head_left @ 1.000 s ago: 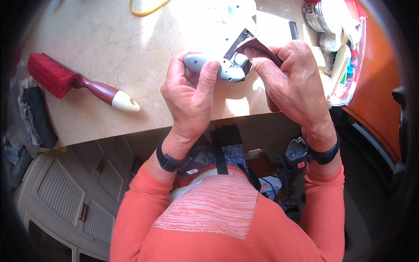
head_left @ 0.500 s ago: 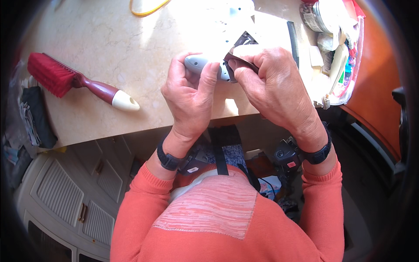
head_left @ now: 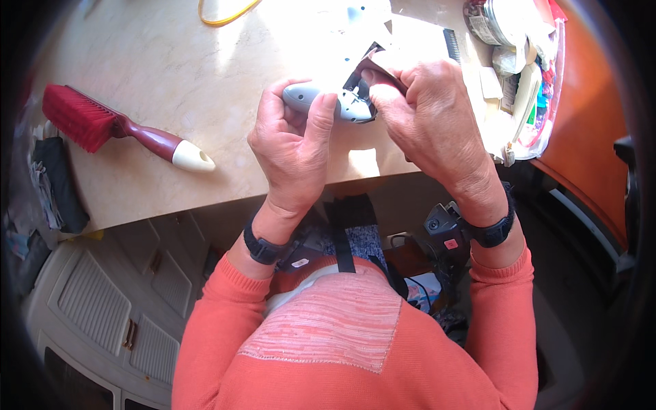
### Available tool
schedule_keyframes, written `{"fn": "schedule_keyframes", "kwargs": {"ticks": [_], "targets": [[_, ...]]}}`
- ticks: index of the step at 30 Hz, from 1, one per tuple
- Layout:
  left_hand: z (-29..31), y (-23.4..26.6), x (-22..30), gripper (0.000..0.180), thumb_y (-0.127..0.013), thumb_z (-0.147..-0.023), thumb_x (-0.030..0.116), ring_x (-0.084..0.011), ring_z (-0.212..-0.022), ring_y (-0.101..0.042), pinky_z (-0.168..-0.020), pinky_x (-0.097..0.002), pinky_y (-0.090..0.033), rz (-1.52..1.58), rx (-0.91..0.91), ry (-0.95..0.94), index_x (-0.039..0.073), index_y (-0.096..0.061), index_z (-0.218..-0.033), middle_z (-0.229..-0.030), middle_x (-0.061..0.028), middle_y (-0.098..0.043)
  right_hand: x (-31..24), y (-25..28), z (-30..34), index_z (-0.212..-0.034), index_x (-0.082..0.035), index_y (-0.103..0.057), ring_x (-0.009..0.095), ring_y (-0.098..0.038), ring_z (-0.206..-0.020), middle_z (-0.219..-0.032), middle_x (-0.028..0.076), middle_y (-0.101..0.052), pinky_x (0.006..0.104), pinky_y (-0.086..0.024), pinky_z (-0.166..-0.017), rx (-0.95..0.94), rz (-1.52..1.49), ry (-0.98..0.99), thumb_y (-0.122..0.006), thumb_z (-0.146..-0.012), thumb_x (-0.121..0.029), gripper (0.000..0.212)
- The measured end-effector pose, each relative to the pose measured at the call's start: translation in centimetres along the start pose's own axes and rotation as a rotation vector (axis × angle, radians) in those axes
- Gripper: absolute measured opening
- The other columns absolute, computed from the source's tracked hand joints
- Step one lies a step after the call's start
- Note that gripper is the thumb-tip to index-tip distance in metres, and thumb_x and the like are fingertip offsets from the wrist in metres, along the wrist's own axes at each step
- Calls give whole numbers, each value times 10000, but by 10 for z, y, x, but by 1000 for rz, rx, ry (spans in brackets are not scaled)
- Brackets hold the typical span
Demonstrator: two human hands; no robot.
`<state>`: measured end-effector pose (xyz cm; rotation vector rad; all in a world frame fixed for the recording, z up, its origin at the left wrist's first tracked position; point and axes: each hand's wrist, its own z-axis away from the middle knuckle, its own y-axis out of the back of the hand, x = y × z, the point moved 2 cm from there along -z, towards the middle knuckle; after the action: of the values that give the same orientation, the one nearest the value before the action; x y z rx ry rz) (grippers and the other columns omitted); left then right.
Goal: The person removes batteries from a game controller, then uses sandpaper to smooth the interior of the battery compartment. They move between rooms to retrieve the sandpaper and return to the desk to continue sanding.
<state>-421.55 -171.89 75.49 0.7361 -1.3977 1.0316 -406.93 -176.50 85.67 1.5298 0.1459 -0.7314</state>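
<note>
Grey gadget (head_left: 298,96) at 12 o'clock, both hands busy
Left hand (head_left: 295,147) is clamped round it; right hand (head_left: 441,113) is pinching a brown sheet (head_left: 385,70) by it, nearer 1 o'clock. I'd keep that left grip steady and work the sheet gently, no forcing.

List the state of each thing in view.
Left hand: closed around grey device
Grey device: held, rounded end leftward
Right hand: pinching brown sheet
Brown sheet: partly covered
Brush: lying on tabletop, bristles leftward
Comb: partly hidden
Yellow band: curved, lying
Wrist straps: fastened
Cabinet doors: shut
</note>
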Motion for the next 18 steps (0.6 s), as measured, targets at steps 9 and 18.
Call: {"fn": "schedule_keyframes", "kwargs": {"ticks": [9, 18], "targets": [[1, 2, -2, 331, -758, -961, 219, -102, -857, -687, -753, -233, -550, -35, -3, -19, -1, -613, -1161, -913, -55, -715, 6, 0, 2, -864, 70, -718, 148, -627, -514, -571, 83, -623, 298, -469, -492, -78, -41, 15, -631, -960, -144, 251], [-1, 1, 1, 320, -748, -970, 226, -95, -857, -673, -760, -231, -546, -18, 14, 13, -10, -615, -1141, -920, -50, -711, 19, 2, 7, -927, -14, -714, 318, -682, -702, -719, 152, -658, 414, -514, -572, 118, -48, 277, -667, -866, -65, 93]]}}
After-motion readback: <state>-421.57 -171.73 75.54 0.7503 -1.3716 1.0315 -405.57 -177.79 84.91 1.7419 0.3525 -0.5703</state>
